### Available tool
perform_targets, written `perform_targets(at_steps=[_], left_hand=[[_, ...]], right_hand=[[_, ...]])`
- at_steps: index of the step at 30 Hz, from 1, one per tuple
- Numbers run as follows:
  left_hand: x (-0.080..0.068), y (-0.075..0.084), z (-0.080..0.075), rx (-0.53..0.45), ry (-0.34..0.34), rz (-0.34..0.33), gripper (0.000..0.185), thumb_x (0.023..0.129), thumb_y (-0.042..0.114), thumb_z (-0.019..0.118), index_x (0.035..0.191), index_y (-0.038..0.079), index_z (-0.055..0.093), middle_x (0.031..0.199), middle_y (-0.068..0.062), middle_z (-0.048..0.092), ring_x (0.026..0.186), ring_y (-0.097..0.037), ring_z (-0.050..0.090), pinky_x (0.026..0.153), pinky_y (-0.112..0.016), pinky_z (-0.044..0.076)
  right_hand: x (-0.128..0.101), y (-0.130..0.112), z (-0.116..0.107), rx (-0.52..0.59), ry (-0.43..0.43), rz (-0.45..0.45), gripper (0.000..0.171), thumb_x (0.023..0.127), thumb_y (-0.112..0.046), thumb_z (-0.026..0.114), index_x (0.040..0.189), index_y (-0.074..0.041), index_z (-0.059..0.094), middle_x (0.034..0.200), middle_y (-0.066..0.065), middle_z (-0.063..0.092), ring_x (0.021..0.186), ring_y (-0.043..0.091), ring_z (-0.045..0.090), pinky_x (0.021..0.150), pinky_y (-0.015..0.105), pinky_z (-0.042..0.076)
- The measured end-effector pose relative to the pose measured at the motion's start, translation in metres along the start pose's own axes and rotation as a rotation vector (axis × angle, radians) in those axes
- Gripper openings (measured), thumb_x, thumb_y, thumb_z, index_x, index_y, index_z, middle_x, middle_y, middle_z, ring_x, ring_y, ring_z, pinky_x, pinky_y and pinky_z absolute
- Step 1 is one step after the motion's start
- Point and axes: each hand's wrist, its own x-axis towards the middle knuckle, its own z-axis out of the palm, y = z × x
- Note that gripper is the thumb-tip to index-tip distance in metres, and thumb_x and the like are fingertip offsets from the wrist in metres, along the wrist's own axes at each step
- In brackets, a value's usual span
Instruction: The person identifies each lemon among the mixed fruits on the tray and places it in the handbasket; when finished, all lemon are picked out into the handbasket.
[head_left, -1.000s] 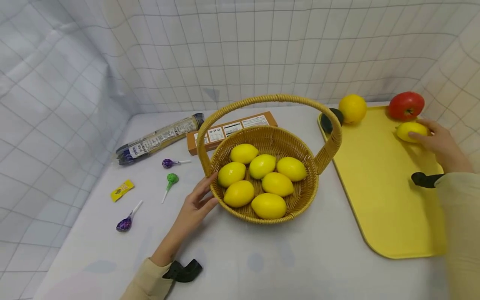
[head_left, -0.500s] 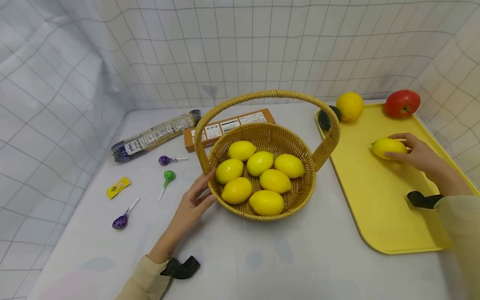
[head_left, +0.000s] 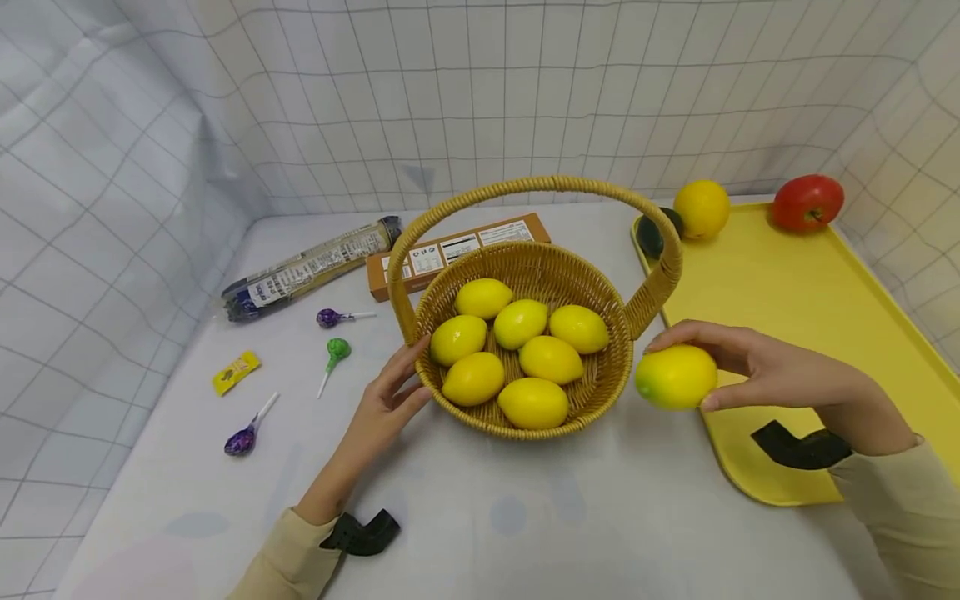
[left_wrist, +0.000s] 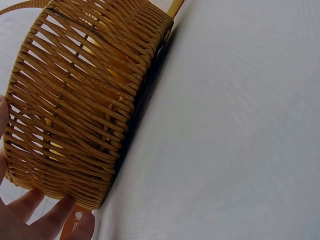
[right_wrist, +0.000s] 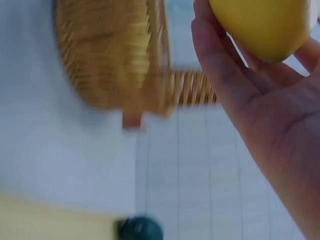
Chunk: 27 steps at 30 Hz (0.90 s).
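In the head view a wicker basket [head_left: 630, 392] with a tall arched handle holds several lemons [head_left: 533, 403]. At the basket's left side, my left hand [head_left: 382, 408] touches the rim and outer wall. Its fingers [left_wrist: 62, 212] lie against the weave in the left wrist view, fairly straight. My right hand [head_left: 757, 362] grips another lemon [head_left: 677, 377] between thumb and fingers, just right of the basket rim. That lemon's green-tinged tip points left, and in the right wrist view only part of the lemon [right_wrist: 265, 27] shows.
A yellow tray [head_left: 787, 275] on the right bears a red apple [head_left: 807, 203], an orange-yellow round fruit [head_left: 702, 209] and a dark green fruit [head_left: 654, 237]. Behind the basket are an orange box [head_left: 465, 249] and a long wrapped packet [head_left: 311, 268]. Lollipops [head_left: 338, 350] and a yellow sweet [head_left: 236, 372] lie left.
My right hand has carried the lemon leftward and nearer, from beside the apple, across the tray, to beside the basket. My left hand has stayed at the basket.
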Motion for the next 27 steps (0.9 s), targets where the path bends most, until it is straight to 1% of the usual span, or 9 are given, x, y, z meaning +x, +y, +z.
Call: perform_targets(at_steps=[3,5,7,9,13,16,20,23,27], left_hand=[[0.000,-0.001,0.000,-0.004,0.000,0.002,0.056,0.094,-0.003,0.051,0.146,0.006,0.032,0.151,-0.012,0.021,0.129,-0.034,0.034,0.099,-0.042,0.039],[-0.002,-0.002,0.001,-0.003,0.000,0.000,0.056,0.094,-0.003,0.051,0.146,0.006,0.032,0.151,-0.012,0.022,0.128,-0.034,0.035,0.098,-0.043,0.039],[-0.003,-0.004,0.002,-0.002,0.001,-0.001,0.056,0.094,-0.003,0.051,0.146,0.006,0.032,0.151,-0.012,0.022,0.128,-0.034,0.036,0.098,-0.043,0.039],[-0.004,-0.005,0.002,0.001,0.002,-0.002,0.056,0.094,-0.003,0.052,0.146,0.006,0.033,0.151,-0.012,0.023,0.128,-0.034,0.036,0.098,-0.042,0.040],[-0.005,-0.004,0.003,0.009,0.001,0.001,0.056,0.094,-0.002,0.052,0.146,0.007,0.033,0.151,-0.011,0.023,0.128,-0.034,0.036,0.097,-0.041,0.040],[-0.005,-0.003,0.003,0.009,0.004,-0.011,0.056,0.094,-0.002,0.052,0.146,0.009,0.034,0.151,-0.009,0.024,0.128,-0.032,0.036,0.098,-0.042,0.039],[-0.006,-0.001,0.002,0.008,0.005,-0.015,0.056,0.094,-0.002,0.052,0.146,0.008,0.033,0.151,-0.009,0.024,0.129,-0.031,0.035,0.099,-0.044,0.039],[-0.007,-0.001,0.002,0.007,0.006,0.002,0.055,0.094,-0.001,0.053,0.146,0.007,0.034,0.151,-0.011,0.024,0.128,-0.033,0.035,0.098,-0.045,0.039],[-0.005,0.000,0.004,-0.002,0.006,0.017,0.055,0.094,-0.001,0.053,0.145,0.006,0.034,0.151,-0.011,0.023,0.128,-0.034,0.035,0.098,-0.044,0.039]], right_hand=[[0.029,-0.007,0.012,-0.042,-0.041,0.043,0.062,0.083,0.010,0.063,0.139,-0.004,0.039,0.135,0.011,0.043,0.117,0.022,0.042,0.096,0.026,0.038],[0.044,-0.005,0.016,-0.074,-0.062,0.096,0.058,0.086,0.000,0.065,0.139,-0.011,0.041,0.136,0.005,0.043,0.117,0.020,0.042,0.096,0.026,0.039],[0.056,0.000,0.019,-0.107,-0.090,0.134,0.055,0.088,-0.009,0.066,0.137,-0.015,0.043,0.136,0.000,0.043,0.117,0.019,0.042,0.095,0.027,0.039],[0.065,0.007,0.020,-0.128,-0.128,0.138,0.052,0.089,-0.014,0.065,0.136,-0.015,0.044,0.135,-0.001,0.043,0.116,0.019,0.042,0.094,0.028,0.039],[0.076,0.016,0.021,-0.171,-0.206,0.115,0.051,0.089,-0.021,0.065,0.136,-0.015,0.045,0.134,-0.001,0.045,0.116,0.019,0.042,0.094,0.028,0.038],[0.084,0.017,0.022,-0.203,-0.264,0.111,0.050,0.089,-0.023,0.065,0.135,-0.016,0.046,0.133,-0.003,0.046,0.115,0.018,0.043,0.095,0.030,0.038],[0.094,0.016,0.025,-0.245,-0.317,0.139,0.050,0.088,-0.016,0.066,0.134,-0.017,0.047,0.131,-0.006,0.047,0.115,0.016,0.044,0.096,0.034,0.038],[0.099,0.017,0.030,-0.265,-0.335,0.140,0.048,0.088,-0.012,0.066,0.133,-0.016,0.048,0.132,-0.007,0.046,0.117,0.015,0.043,0.097,0.036,0.037],[0.101,0.019,0.034,-0.290,-0.329,0.131,0.043,0.090,-0.012,0.063,0.131,-0.015,0.051,0.132,-0.008,0.047,0.119,0.013,0.042,0.099,0.034,0.036]])
